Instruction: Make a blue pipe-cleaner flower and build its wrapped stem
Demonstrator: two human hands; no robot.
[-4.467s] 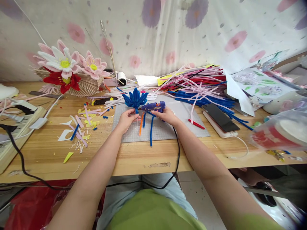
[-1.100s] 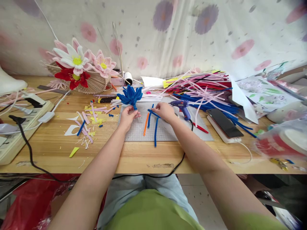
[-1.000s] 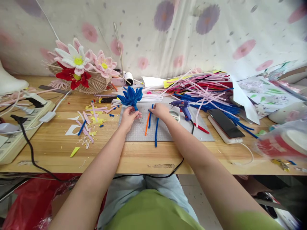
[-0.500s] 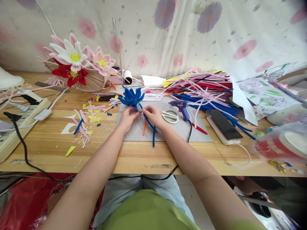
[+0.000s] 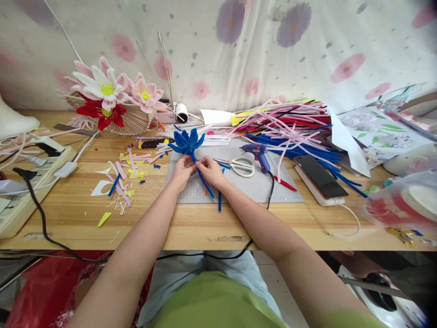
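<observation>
My left hand (image 5: 182,168) pinches the base of a blue pipe-cleaner flower (image 5: 186,140) over the grey cutting mat (image 5: 252,184). My right hand (image 5: 210,169) holds a blue pipe cleaner (image 5: 205,182) against that base; its free end trails toward me across the mat. Another blue pipe cleaner (image 5: 219,202) and an orange one lie on the mat under my hands. The blue glue gun (image 5: 257,151) stands on the mat to the right, beside white-handled scissors (image 5: 240,166).
A heap of pink, red and blue pipe cleaners (image 5: 290,127) fills the back right. A phone (image 5: 314,171) lies right of the mat. Paper flowers in a basket (image 5: 109,102) stand back left. Scraps (image 5: 119,175) litter the left. A power strip (image 5: 20,182) sits far left.
My right hand put the glue gun down on the mat, picked up a blue pipe cleaner and brought it left to the flower's base. My left hand kept holding the flower.
</observation>
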